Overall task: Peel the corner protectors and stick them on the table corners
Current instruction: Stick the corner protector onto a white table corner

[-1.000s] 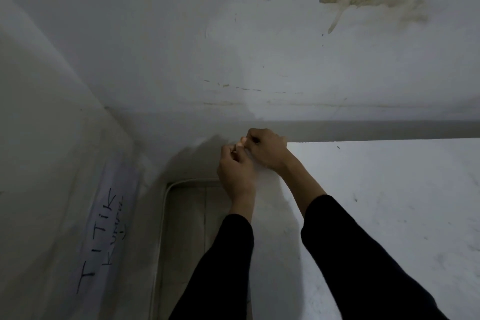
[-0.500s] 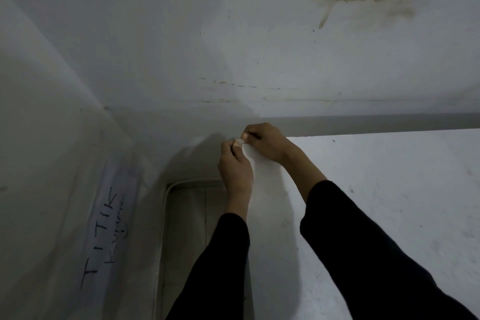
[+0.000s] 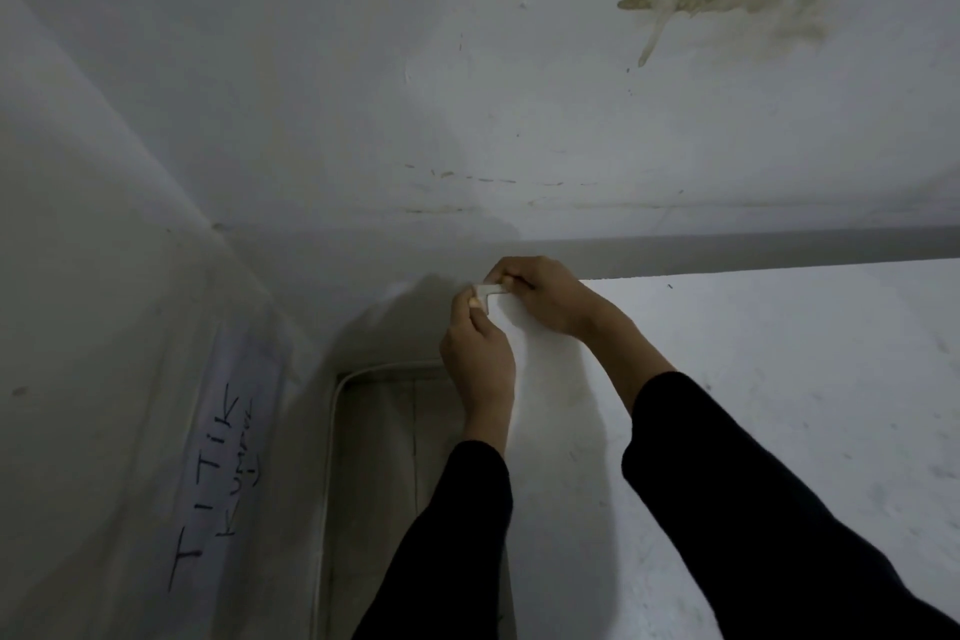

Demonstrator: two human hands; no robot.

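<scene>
Corner protector [image 3: 488,294] at corner of scuffed table [image 3: 779,405], stained wall [image 3: 519,67]

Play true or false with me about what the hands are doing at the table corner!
1. The left hand and the right hand are both at the far corner of the table. True.
2. The corner protector is bright red. False: it is white.
3. The left hand lies flat in the middle of the table. False: it pinches the corner protector at the corner.
4. A yellowish stain marks the wall. True.
</scene>
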